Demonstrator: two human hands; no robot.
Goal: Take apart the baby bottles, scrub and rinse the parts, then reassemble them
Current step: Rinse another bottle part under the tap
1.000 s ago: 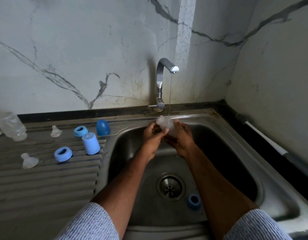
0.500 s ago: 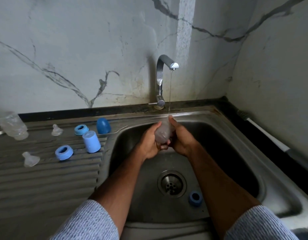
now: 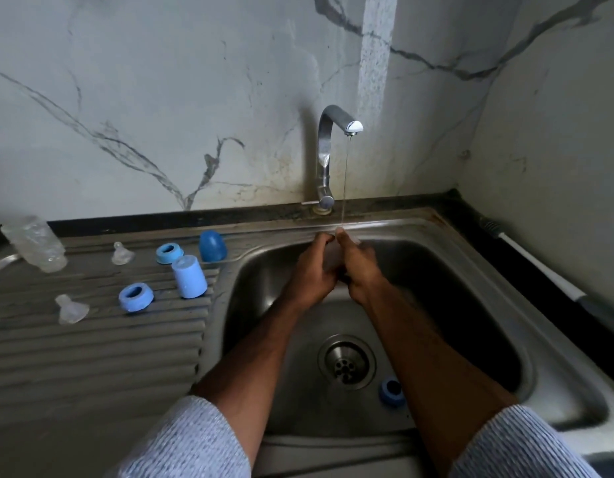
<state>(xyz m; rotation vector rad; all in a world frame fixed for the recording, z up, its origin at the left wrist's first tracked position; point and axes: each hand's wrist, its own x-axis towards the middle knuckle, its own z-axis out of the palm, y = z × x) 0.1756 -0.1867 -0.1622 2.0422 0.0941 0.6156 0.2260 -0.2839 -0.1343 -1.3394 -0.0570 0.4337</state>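
Clasping together under the thin stream from the tap (image 3: 328, 157), the left hand (image 3: 312, 270) and right hand (image 3: 362, 267) curl round a small clear bottle part (image 3: 333, 257), nearly hidden between the palms above the sink (image 3: 471, 277). Both grips are tight, fingers wrapped, with only a sliver of the part showing. One blue ring (image 3: 391, 393) lies in the basin beside the drain (image 3: 347, 362). On the drainboard (image 3: 91, 357) stand two more rings (image 3: 135, 297), two blue caps (image 3: 189, 277), two teats (image 3: 72, 309) and a clear bottle (image 3: 34, 243).
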